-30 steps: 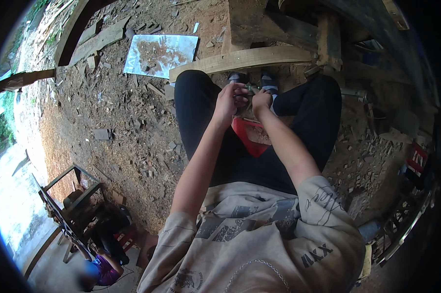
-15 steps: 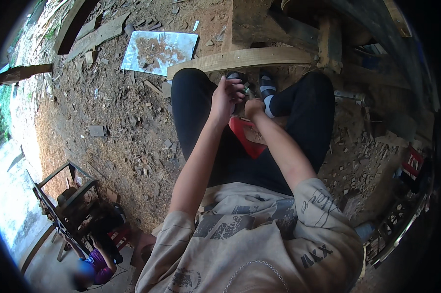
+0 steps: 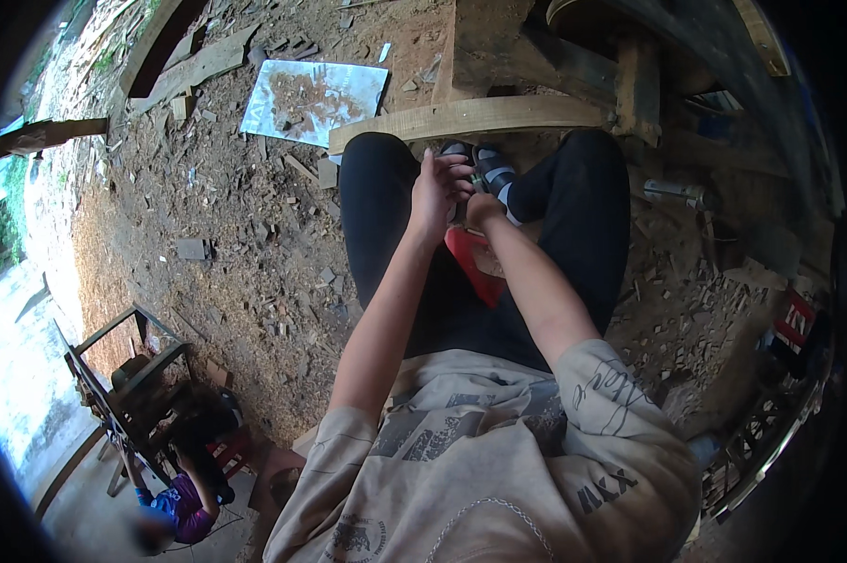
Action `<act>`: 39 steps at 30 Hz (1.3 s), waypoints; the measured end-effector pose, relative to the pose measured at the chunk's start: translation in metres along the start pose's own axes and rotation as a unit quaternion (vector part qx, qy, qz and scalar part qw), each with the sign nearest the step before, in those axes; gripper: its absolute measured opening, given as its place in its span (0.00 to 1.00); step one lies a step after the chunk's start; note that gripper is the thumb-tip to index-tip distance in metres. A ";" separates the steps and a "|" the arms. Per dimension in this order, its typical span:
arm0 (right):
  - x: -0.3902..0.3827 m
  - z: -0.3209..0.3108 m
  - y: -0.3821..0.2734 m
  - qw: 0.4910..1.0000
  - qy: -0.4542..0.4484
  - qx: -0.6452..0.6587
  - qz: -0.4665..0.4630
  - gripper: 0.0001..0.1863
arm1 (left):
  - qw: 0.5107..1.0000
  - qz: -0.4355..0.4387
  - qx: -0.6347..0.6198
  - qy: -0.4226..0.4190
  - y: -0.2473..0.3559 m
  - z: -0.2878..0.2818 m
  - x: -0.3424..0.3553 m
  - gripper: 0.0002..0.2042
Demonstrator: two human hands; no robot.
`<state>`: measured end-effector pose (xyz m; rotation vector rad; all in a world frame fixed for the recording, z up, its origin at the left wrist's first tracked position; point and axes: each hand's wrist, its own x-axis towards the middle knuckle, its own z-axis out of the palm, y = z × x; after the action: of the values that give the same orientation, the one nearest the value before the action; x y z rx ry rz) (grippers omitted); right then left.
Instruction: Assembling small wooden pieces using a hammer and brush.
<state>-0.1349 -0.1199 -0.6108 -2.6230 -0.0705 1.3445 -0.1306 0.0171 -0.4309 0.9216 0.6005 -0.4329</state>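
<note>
Both my hands are close together between my knees. My left hand (image 3: 435, 197) has its fingers apart and loosely bent, and nothing shows in its palm. Just right of it, my right hand (image 3: 484, 208) is closed around something small. A thin greenish piece (image 3: 478, 178) sticks out beyond its fingers, toward my feet; its kind is too small to tell. Beneath my hands, a red plastic seat (image 3: 475, 267) shows between my thighs. My sandalled feet (image 3: 494, 167) rest on the ground just past my hands.
A curved wooden plank (image 3: 470, 116) lies across in front of my knees. Beyond it stands a heavy wooden frame (image 3: 637, 94). A pale, dusty sheet (image 3: 316, 98) lies at the far left. Wood scraps cover the ground. Another person (image 3: 184, 507) works by a wooden frame at the lower left.
My right knee and foot have shifted inward, bringing the feet closer together. Both hands keep nearly the same pose. The whole view has shifted slightly.
</note>
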 end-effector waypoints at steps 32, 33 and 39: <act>0.020 -0.012 0.004 0.983 -0.107 0.080 0.127 0.30 | 0.921 -0.257 0.191 0.225 -0.147 -0.031 0.180 0.18; 0.023 -0.013 0.005 0.982 -0.095 0.058 0.150 0.31 | 0.921 -0.260 0.190 0.221 -0.146 -0.033 0.182 0.18; 0.032 0.000 0.011 0.981 -0.046 0.070 0.176 0.17 | 0.920 -0.269 0.193 0.212 -0.142 -0.036 0.193 0.18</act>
<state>-0.1162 -0.1262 -0.6382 -2.5340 0.4794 1.5135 -0.0785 -0.0475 -0.6585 1.2398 1.2086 -0.8779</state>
